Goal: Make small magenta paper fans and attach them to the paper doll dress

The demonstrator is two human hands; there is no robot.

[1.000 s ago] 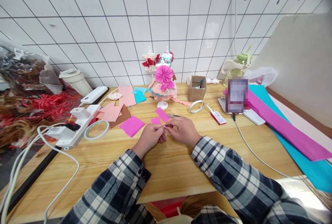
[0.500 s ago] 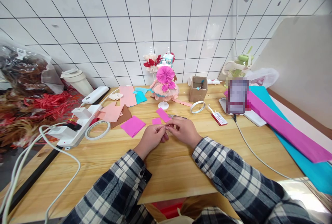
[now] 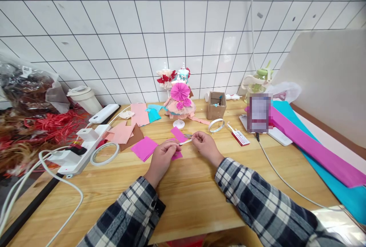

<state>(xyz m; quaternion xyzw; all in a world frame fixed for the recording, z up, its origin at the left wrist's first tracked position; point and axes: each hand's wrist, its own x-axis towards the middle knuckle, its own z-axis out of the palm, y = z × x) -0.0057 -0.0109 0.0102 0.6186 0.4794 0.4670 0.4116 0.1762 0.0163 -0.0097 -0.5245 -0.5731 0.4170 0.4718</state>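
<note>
- Separation is noted between the right hand (image 3: 206,146) and the left hand (image 3: 162,159): their fingertips met half a second earlier and now stand apart.
- Clock readings are taken from the white strip (image 3: 185,142), with 12 toward the tiled wall (image 3: 194,45). It spans the gap above the counter (image 3: 183,197), left hand at 8 o'clock, right hand at 3.
- Left fingers are pinched together at its near end; right fingers are clamped on its far end.
- A magenta piece (image 3: 177,155) shows at 7 o'clock, by the left fingers; whether held or lying loose cannot be told.
- Judgement on method: the strip appears narrow and light, so a slow, low, even pull suits it; a jerk could tear or curl it. The left pinch should stay firm, and the strip should be kept off the magenta rectangle (image 3: 178,134) at 11 o'clock and the scissors (image 3: 188,135) just beyond at 12, in case it is sticky.
- Further differences: a longer run of strip is exposed, more magenta shows beneath the left hand, and the view has tipped upward. The magenta stack (image 3: 144,148) at 9 o'clock and the tape roll (image 3: 216,125) at 2 appear undisturbed.
</note>
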